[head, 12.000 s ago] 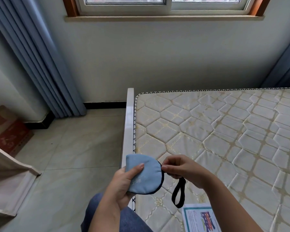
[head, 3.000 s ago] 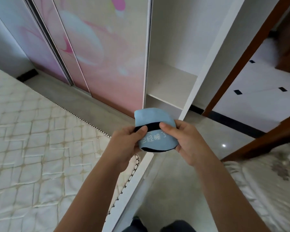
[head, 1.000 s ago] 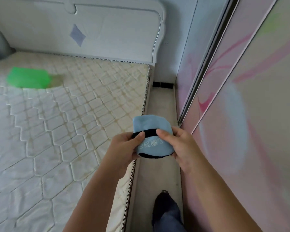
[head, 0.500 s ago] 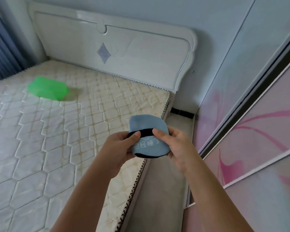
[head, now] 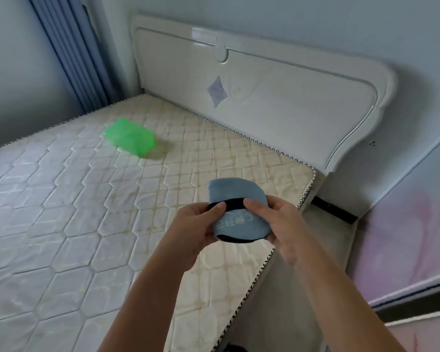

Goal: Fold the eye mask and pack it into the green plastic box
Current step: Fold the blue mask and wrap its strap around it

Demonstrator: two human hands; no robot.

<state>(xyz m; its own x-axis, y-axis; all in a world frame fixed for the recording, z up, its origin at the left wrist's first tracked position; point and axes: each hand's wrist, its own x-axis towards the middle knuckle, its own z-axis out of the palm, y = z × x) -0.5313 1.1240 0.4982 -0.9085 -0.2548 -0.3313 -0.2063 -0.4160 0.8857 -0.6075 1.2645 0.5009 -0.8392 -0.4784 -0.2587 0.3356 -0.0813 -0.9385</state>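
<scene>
Holding the folded eye mask [head: 240,222] in front of the chest, both bare forearms reach in from the bottom edge. The left grip [head: 197,226] pinches the mask's left side, thumb laid on the black strap [head: 233,204] that wraps across the blue cloth. The right grip [head: 278,221] pinches the right side the same way, its thumb tip also on the strap. This two-handed hold is the same as half a second ago. White characters show on the mask below the strap, and a dark rim shows at its lower edge.

The mask now hangs over the near right corner of the bare quilted mattress [head: 81,224], where half a second ago it hung over the bed's edge and the floor strip [head: 313,252]. To the right stands the pink-patterned wardrobe door [head: 407,237], which fills less of the view than a second ago.

Farther on, the green plastic box [head: 130,139] lies on the mattress, well apart from the mask, nearer the middle of the view than before. Whether it stands open or closed cannot be told through the blur. Behind it rise the white headboard [head: 277,97] and, at the far left, the blue curtain [head: 71,47], more fully seen than before
</scene>
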